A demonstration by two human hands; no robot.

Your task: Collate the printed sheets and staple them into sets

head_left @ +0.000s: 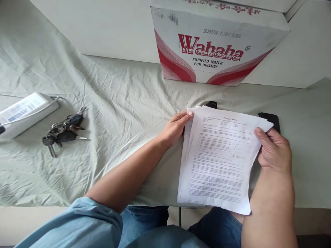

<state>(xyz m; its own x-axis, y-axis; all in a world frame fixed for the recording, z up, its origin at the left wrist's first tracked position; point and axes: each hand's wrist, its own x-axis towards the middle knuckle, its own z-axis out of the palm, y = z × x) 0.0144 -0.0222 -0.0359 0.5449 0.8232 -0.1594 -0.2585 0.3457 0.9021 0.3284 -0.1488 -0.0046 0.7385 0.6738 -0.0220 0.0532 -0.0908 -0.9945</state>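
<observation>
Left hand [176,128] has its thumb and fingers pinched on the far left corner of a loose stack of white printed paper sheets [219,162], right hand [275,148] is clamped on the far right corner; the stack's right of centre, over the near edge of a wrinkled pale green cloth [129,103]. Far side's got a white-and-red cardboard water box [214,58]; way left there's a bunch of dark-headed metal keys [66,131] just beside a white plastic device [31,113], can't tell what kind.
</observation>
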